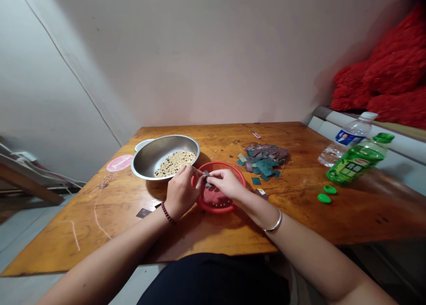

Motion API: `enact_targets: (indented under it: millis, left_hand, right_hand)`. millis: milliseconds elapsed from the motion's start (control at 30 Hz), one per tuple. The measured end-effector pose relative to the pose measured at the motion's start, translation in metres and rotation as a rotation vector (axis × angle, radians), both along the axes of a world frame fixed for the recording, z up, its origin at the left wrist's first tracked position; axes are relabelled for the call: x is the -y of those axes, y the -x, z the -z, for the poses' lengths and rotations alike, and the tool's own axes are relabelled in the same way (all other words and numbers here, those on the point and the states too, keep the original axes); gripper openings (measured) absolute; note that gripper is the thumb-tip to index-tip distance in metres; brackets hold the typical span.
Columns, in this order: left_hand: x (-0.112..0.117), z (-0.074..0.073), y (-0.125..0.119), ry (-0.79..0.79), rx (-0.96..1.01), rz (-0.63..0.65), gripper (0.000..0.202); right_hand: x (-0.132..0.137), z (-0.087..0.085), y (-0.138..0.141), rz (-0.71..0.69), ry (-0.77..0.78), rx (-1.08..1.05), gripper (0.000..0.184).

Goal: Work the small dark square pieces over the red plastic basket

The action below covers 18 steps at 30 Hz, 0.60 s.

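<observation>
Pinching a small dark patch point(207, 181) right now, with the left hand point(184, 185) closing thumb and fingertips on its left side and the right hand point(226, 183) nipping it by thumb and finger from the other. Cannot make out the patch's full shape behind those fingertips. Holding it right over the red basket point(214, 197), close to the left part of the rim. Looking down into that basket: spotting a few pale beads point(222, 204) along the near side. Swinging left to the steel bowl point(143, 163), just beside, and finding a spread of pale and black bead-like pieces point(175, 163) inside. Past it, catching a pink disc point(120, 163) and loose string point(76, 238) on the wooden table point(299, 216). Over to the right now, meeting a heap of green and brown patches point(264, 158), near the basket but apart from it. Further right, picking out a clear bottle point(348, 138) with a white cap, a green bottle point(354, 163) beside it, and two green oval pieces point(324, 198) in front.
</observation>
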State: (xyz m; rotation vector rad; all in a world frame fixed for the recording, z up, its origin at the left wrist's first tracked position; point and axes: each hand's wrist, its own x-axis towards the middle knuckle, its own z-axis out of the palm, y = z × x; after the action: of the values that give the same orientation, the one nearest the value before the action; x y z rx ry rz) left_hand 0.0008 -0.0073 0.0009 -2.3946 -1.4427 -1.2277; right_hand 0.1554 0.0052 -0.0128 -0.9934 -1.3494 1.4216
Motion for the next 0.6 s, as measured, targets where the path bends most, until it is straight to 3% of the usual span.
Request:
enact_targets:
  millis: [600]
  left_hand:
    - [0.0011, -0.0003, -0.0008, -0.007, -0.021, 0.038, 0.015]
  right_hand:
    - [0.0004, -0.0016, -0.0002, -0.008, 0.008, 0.009, 0.017]
